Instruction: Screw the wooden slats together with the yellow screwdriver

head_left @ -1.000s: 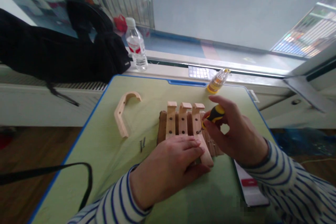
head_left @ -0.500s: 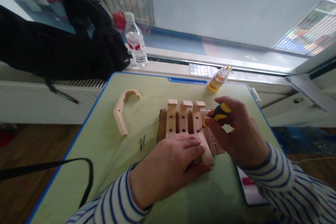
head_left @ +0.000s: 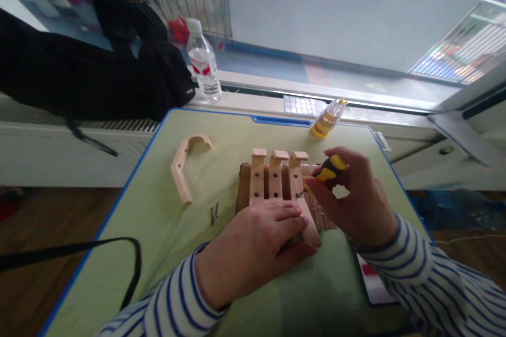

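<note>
Right of centre in the frame, the right hand (head_left: 358, 202) is pinching a yellow-and-black screwdriver (head_left: 335, 167) between thumb and bent fingers. The screwdriver's tip is pointing down-left at the lower dark spot on the rightmost hook (head_left: 296, 184), one of three wooden hooks (head_left: 275, 184) that are lying side by side on a brown board (head_left: 314, 208) at the centre.

Just below, the left hand (head_left: 259, 239) is lying palm down across the hooks, its fingers together and slightly bent, touching the rightmost hook; whether it is gripping underneath, I cannot tell.

At centre-left, a loose hook (head_left: 179, 168) is resting on the pale green table (head_left: 229, 129), and two screws (head_left: 212, 216) are lying between it and the left hand. Toward the upper right, a small yellow-capped bottle (head_left: 328, 120) is standing near the far edge; at upper left, a water bottle (head_left: 204, 69) is standing beside a black bag (head_left: 130, 79).
</note>
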### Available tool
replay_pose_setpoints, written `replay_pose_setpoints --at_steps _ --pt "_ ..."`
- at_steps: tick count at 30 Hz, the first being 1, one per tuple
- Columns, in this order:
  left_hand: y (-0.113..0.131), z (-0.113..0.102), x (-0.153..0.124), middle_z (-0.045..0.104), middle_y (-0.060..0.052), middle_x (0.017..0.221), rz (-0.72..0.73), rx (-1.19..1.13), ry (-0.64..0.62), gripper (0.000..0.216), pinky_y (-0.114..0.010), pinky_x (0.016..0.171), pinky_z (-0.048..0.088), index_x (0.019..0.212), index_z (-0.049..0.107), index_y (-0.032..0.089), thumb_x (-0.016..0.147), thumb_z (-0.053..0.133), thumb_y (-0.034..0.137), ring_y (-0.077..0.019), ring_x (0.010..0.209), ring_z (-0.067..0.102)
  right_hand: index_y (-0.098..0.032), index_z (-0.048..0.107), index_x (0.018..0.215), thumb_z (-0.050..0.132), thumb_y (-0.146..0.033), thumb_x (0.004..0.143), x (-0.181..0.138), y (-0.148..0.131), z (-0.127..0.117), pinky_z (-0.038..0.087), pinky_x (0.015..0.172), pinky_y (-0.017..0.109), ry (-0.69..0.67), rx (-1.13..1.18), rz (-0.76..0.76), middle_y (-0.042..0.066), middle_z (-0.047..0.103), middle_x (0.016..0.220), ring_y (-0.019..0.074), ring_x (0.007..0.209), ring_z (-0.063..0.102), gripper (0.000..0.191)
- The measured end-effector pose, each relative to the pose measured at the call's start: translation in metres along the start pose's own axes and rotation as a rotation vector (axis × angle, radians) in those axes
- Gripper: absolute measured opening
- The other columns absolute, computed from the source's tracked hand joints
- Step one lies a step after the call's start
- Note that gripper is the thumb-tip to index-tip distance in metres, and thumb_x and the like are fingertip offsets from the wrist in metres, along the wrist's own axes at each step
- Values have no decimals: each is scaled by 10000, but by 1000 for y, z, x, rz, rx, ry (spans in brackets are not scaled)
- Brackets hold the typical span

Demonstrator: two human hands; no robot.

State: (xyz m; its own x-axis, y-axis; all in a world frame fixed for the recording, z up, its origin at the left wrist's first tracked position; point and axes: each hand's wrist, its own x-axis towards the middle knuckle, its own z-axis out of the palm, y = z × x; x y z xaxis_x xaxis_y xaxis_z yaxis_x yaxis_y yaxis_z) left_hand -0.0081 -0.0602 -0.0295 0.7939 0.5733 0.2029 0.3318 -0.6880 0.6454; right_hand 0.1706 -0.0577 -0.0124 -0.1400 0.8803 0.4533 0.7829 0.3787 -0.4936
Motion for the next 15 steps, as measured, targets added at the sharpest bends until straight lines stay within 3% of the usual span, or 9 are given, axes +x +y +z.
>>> replay_pose_setpoints --at_steps 7,15 --pt "3 -2 0 594 -28 941 -10 -18 1 222 -323 853 416 917 579 167 882 414 312 -158 925 524 -220 347 1027 561 -209 735 1 -1 3 463 486 222 -2 161 -17 19 601 886 68 521 509 362" --pt "3 -2 -1 587 -30 892 -26 -30 -3 213 -315 817 422 862 576 166 876 422 313 -157 888 524 -201 307 1218 537 -192 762 7 -4 -2 460 502 243 -94 138 -118 24 601 851 79 528 485 511"
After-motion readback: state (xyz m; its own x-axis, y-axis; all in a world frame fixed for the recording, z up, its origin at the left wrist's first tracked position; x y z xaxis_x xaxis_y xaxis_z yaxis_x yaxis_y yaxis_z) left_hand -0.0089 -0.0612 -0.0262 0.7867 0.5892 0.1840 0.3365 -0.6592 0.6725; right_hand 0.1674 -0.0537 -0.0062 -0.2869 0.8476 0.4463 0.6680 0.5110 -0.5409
